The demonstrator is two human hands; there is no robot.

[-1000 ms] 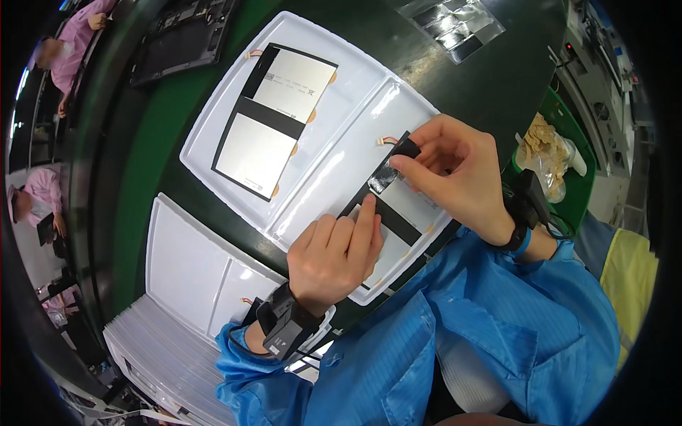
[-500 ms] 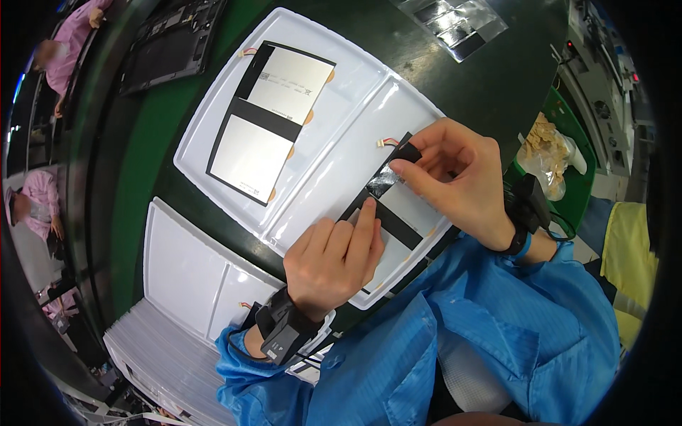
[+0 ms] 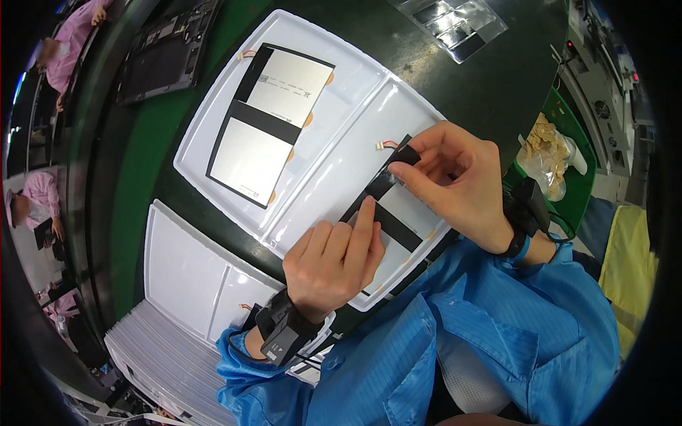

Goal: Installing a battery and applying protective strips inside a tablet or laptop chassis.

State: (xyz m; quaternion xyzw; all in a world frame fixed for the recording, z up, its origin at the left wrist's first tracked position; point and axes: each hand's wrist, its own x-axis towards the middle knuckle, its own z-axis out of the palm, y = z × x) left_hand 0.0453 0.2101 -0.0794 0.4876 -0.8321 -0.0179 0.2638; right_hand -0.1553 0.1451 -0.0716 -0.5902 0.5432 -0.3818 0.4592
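Observation:
A flat battery pack (image 3: 406, 226) with pale cells and black bands lies in the right compartment of a white plastic tray (image 3: 339, 151). My right hand (image 3: 462, 181) pinches the end of a black tape strip (image 3: 383, 183) at the pack's upper end, beside a small wired connector (image 3: 386, 145). With its index finger stretched out, my left hand (image 3: 332, 263) touches the pack's black edge below the strip; its other fingers are curled and grip nothing. A second battery pack (image 3: 254, 160) rests in the tray's left compartment.
A stack of white trays (image 3: 167, 355) stands at lower left, the top one (image 3: 186, 266) tilted near my left forearm. Clear film with black pieces (image 3: 455, 27) lies at the back. A green bin (image 3: 579, 192) holds crumpled waste at right. Two people (image 3: 39, 202) in pink are at far left.
Both hands stay nearly in place. The tape strip under my right fingers has tilted slightly, and its bright glare is now mostly dark.

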